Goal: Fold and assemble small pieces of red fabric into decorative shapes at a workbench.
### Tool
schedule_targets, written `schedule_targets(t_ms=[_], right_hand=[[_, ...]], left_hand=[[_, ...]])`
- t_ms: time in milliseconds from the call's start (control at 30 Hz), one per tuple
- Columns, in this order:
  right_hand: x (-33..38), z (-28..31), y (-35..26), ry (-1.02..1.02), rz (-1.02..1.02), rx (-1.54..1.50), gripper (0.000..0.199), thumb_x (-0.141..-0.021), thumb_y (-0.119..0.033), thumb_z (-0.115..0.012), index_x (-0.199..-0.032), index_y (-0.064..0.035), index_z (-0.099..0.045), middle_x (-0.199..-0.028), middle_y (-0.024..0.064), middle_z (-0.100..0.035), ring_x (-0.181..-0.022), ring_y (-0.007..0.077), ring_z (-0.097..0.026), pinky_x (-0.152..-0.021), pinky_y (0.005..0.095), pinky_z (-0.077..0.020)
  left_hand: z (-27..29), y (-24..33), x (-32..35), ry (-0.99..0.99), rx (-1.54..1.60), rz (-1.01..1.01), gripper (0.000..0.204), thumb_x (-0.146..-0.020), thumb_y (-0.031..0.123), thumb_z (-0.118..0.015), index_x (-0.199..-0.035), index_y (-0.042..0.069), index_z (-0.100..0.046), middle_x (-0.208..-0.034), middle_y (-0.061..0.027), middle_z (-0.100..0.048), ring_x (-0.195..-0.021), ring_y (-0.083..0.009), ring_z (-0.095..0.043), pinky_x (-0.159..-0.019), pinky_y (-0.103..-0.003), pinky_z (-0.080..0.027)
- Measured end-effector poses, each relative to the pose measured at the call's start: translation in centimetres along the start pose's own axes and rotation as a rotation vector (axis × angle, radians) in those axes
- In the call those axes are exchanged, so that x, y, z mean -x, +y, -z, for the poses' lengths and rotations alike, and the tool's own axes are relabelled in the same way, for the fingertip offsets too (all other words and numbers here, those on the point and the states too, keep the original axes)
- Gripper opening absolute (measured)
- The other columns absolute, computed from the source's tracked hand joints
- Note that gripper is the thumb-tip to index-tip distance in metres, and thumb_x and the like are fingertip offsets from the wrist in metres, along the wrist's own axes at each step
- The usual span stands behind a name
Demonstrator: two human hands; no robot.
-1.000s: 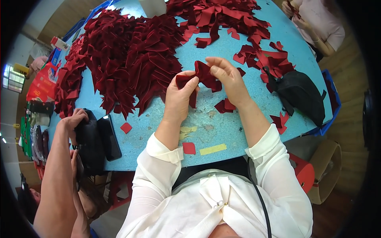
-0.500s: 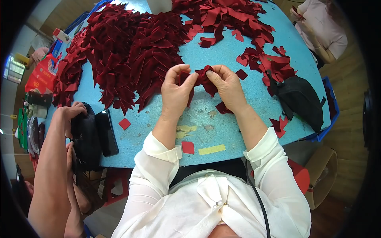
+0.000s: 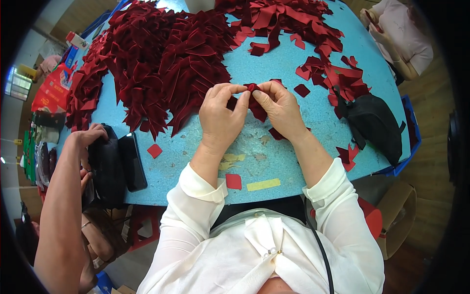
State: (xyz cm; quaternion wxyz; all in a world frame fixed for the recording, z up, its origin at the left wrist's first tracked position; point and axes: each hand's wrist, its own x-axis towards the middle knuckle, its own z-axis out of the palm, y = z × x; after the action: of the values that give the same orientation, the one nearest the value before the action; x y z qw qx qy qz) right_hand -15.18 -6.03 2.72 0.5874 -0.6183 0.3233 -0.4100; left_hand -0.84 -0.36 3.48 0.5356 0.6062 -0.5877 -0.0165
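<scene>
Between my two hands a dark red velvet bow (image 3: 256, 109) is pinched above the blue table (image 3: 196, 193). My left hand (image 3: 223, 110) grips its middle from the left with thumb and forefinger, and my right hand (image 3: 280, 108) pinches the same gathered spot from the right. The fingers partly hide the bow's loops. Just beyond my left hand lies a big heap of dark red velvet bows (image 3: 191, 63). A small red fabric square (image 3: 302, 90) lies to the right of my right hand, and another red square (image 3: 233, 181) lies near the table edge.
Loose red fabric strips (image 3: 279, 19) spread over the far table. A black pouch (image 3: 372, 122) lies at the right, a phone (image 3: 132, 161) and black bag (image 3: 105, 166) at the left. A co-worker's arm (image 3: 61, 196) reaches in from the left; another person (image 3: 404, 36) sits far right.
My left fingertips have moved right and up to meet my right ones at the bow's middle. The co-worker's lower hand at the black bag has shifted slightly.
</scene>
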Motion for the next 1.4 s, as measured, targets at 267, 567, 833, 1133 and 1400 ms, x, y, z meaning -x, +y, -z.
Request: schedule_targets(t_ms=[267,567,833,1133,1400], right_hand=[[0.2,0.3,0.4,0.028,0.116,0.212,0.016,-0.094,-0.016,-0.063,-0.101,-0.0017,-0.063,-0.083,-0.003,-0.061,-0.073,0.0039,-0.051,-0.064,0.0196,-0.0428],[0.3,0.1,0.2,0.006,0.139,0.253,0.016,-0.094,-0.015,-0.063,-0.102,-0.0012,-0.065,-0.081,-0.0029,-0.062,-0.071,0.0039,-0.051,-0.062,0.0192,-0.0423],[0.4,-0.3,0.5,0.036,0.245,0.389,0.015,-0.093,-0.014,-0.064,-0.102,-0.0014,-0.065,-0.083,0.0002,-0.065,-0.07,0.006,-0.055,-0.062,0.0222,-0.0454],[0.3,-0.4,0.6,0.003,0.029,0.112,0.014,-0.097,-0.013,-0.058,-0.105,-0.0022,-0.061,-0.088,-0.0015,-0.063,-0.079,0.0051,-0.055,-0.069,0.0205,-0.0459],[0.4,-0.2,0.3,-0.027,0.002,-0.026,0.014,-0.097,-0.012,-0.058,-0.105,-0.0019,-0.062,-0.092,-0.0006,-0.064,-0.083,0.0048,-0.057,-0.074,0.0188,-0.0469]], left_hand=[[0.5,-0.2,-0.1,-0.073,0.055,0.083,0.009,-0.077,0.012,-0.075,-0.082,0.006,-0.071,-0.083,-0.0065,-0.067,-0.082,-0.0229,-0.062,-0.07,-0.033,-0.051],[1.2,-0.3,-0.2,-0.198,0.033,0.144,0.012,-0.078,0.016,-0.074,-0.084,0.006,-0.073,-0.087,-0.0077,-0.069,-0.087,-0.0235,-0.062,-0.075,-0.035,-0.051],[1.0,0.0,0.0,-0.191,-0.093,0.133,0.01,-0.076,0.013,-0.07,-0.081,0.004,-0.071,-0.085,-0.0086,-0.069,-0.084,-0.0245,-0.062,-0.073,-0.035,-0.051],[1.9,-0.8,-0.6,-0.43,0.523,0.757,0.011,-0.084,0.01,-0.064,-0.09,0.002,-0.067,-0.082,-0.0016,-0.066,-0.077,-0.0093,-0.06,-0.07,-0.026,-0.048],[2.3,-1.2,-0.6,-0.404,0.903,0.828,0.013,-0.089,0.011,-0.064,-0.097,0.001,-0.067,-0.089,-0.0001,-0.066,-0.082,-0.0062,-0.059,-0.075,-0.021,-0.047]])
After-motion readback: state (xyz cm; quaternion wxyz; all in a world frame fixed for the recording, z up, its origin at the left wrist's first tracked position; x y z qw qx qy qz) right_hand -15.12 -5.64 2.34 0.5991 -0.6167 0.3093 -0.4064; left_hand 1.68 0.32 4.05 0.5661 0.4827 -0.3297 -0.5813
